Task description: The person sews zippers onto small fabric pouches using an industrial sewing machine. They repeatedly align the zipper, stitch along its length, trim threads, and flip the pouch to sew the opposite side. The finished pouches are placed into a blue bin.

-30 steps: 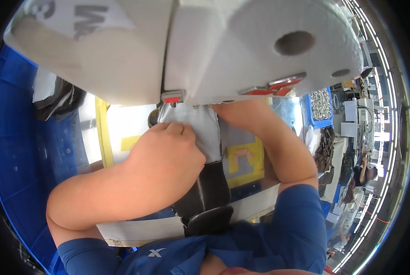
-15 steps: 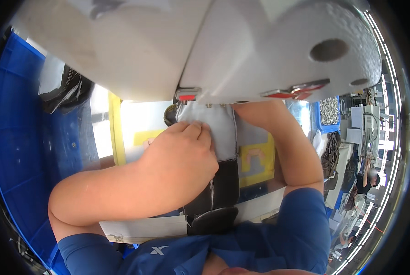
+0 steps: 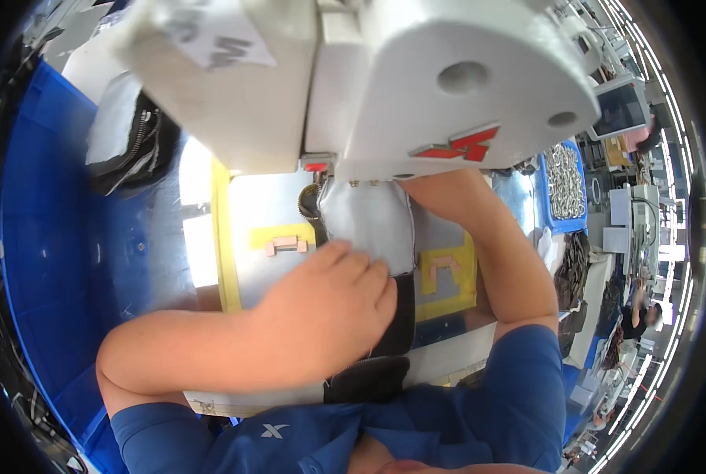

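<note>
A black pouch (image 3: 396, 308) with a silver zipper lies lengthwise in front of me, its grey lining (image 3: 369, 225) turned up under the machine head. My left hand (image 3: 341, 296) is over the near end of the lining, back upward. Its fingers are bent and blurred, their undersides out of sight. At the lining's far right edge is my right hand (image 3: 448, 193), with its fingers hidden by the machine head. A light grey machine head (image 3: 456, 103) with a red emblem covers the far end of the pouch. Beside the lining's left edge curls a brass-toothed zipper (image 3: 309, 201).
Left stands a large blue bin (image 3: 49, 229), with a black zippered piece (image 3: 144, 150) at its far end. Pinkish blocks (image 3: 286, 245) sit on yellow tape on the work plate. On the right, a blue tray (image 3: 580, 178) holds silver metal hardware, near dark pieces (image 3: 572, 265).
My left hand has slid toward me and slightly right, uncovering more lining and a pinkish block. My right hand stays by the machine head. The whole view has shifted, showing more of the machine.
</note>
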`<state>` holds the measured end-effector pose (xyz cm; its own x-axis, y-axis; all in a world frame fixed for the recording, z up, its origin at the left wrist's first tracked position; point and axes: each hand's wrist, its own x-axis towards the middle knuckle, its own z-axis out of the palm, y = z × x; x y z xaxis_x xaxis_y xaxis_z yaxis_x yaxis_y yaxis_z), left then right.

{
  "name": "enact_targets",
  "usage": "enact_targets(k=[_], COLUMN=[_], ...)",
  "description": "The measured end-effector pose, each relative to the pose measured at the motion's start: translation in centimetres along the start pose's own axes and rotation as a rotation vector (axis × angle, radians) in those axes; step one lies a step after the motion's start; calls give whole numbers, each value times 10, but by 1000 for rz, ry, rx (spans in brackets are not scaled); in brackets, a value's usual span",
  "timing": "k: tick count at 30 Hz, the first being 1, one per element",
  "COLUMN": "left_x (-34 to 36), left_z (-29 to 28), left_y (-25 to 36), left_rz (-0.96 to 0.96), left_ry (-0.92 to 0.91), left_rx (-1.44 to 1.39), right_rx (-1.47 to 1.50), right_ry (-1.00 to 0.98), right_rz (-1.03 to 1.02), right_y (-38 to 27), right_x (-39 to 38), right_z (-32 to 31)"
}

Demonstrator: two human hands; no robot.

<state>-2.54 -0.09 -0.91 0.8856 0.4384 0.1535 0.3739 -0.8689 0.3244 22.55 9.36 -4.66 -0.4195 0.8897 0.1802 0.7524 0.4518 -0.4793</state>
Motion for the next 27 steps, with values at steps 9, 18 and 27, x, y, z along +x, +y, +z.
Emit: enact_targets(k=[9,18,27], left_x=[-105,-124,-113], left_z=[40,99,97], left_y=[75,136,150], left_rz=[175,206,433], left_ry=[286,199,252], left_rx=[-5,243,104], right_rx=[1,-216,-379], right_ry=[-296,-283,77], right_rz=[-54,-42,-73], right_y=[-62,-64,-34], right_x=[-42,-122,-151], right_z=[-48,-17,8])
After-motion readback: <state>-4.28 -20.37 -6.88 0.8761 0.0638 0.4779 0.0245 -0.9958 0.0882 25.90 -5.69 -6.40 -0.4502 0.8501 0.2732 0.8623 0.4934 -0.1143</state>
